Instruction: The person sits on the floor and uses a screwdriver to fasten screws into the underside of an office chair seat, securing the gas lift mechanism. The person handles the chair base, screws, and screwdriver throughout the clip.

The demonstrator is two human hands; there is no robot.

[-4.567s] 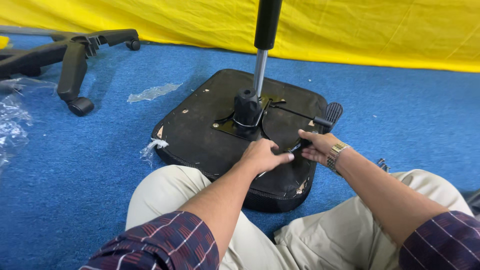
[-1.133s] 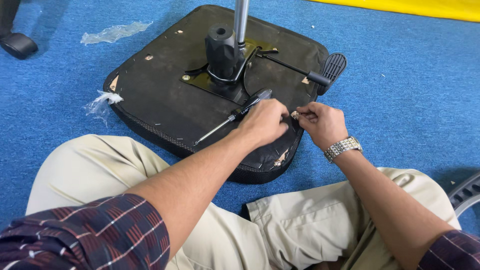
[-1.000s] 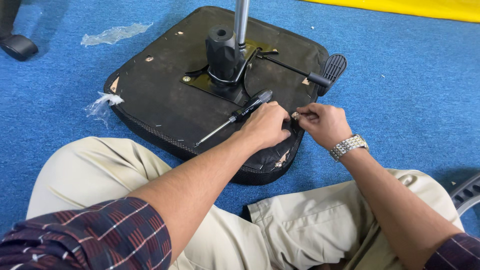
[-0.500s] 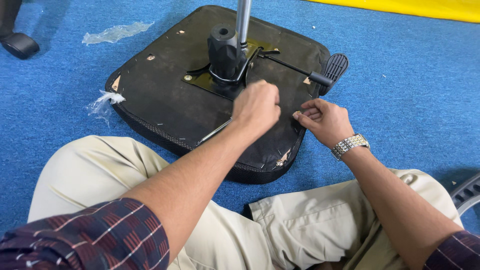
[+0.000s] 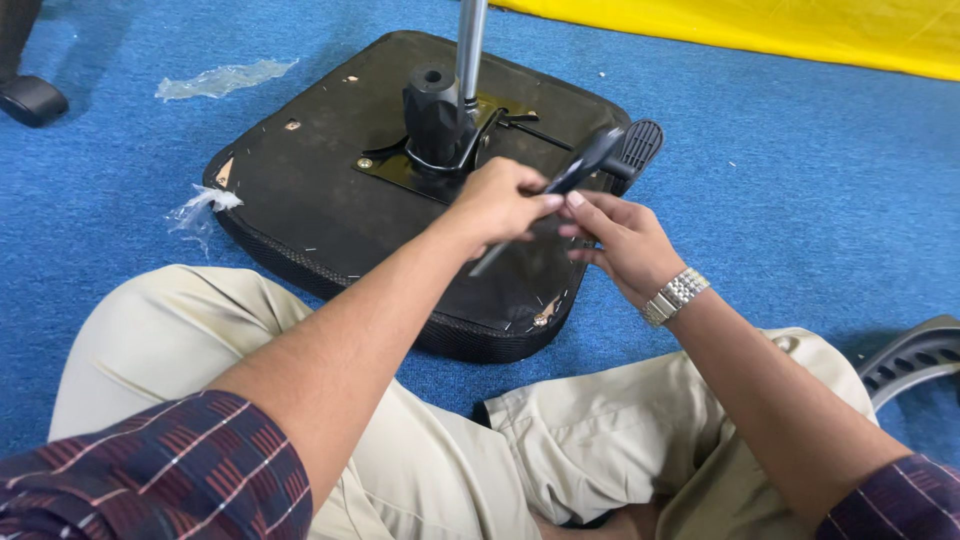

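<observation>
A blue carpet covers the floor, with a yellow sheet at the upper right of the frame. In the upper centre lies an upturned black chair seat, with a metal column rising from it. Over its right part, the left hand is closed on a black-handled screwdriver, held slanted. The right hand touches the screwdriver with its fingers together, just beside the left. A clear plastic scrap lies at the upper left.
</observation>
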